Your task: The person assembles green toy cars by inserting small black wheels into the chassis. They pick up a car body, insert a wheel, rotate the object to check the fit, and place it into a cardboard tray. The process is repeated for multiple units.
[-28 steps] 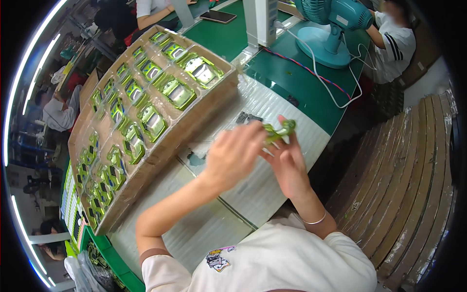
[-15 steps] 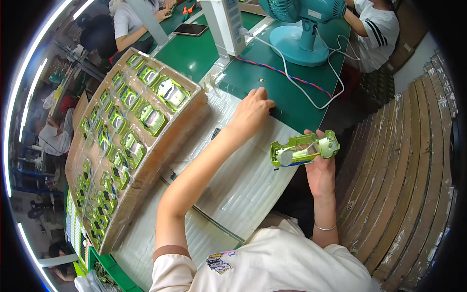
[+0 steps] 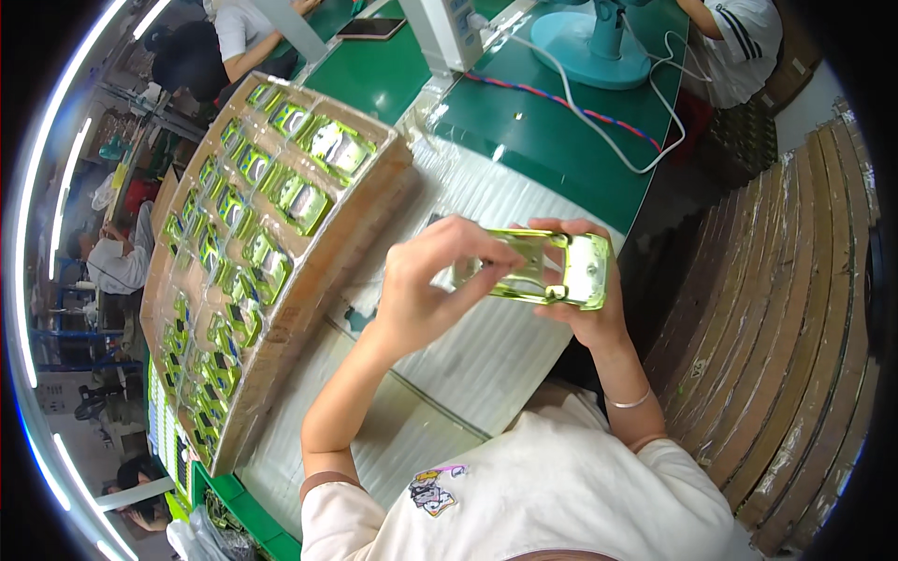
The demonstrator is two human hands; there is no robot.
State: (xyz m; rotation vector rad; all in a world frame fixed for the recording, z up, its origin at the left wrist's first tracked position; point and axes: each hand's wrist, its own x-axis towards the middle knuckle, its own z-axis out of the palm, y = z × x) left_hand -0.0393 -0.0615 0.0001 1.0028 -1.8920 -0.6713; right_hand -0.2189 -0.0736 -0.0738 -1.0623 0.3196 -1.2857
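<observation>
A bright green toy car body shell is held on its side over the work surface, its hollow inside showing. My right hand grips it from behind and below, fingers along its far edge and thumb side underneath. My left hand has come to the shell's left end. Its thumb and fingertips are pinched together at the hollow; whatever they hold is too small or hidden to make out. To the left stands a cardboard box with a clear tray holding several similar green car shells.
Beyond lie a green tabletop, a white cable, a twisted red-blue wire and a teal fan base. A phone rests farther back. Stacked cardboard lines the right; co-workers sit at the far side.
My left hand has drawn back from the green tabletop to the car shell, its fingers now pinched there. My right hand has brought the shell leftward and slightly up. The view has shifted a little.
</observation>
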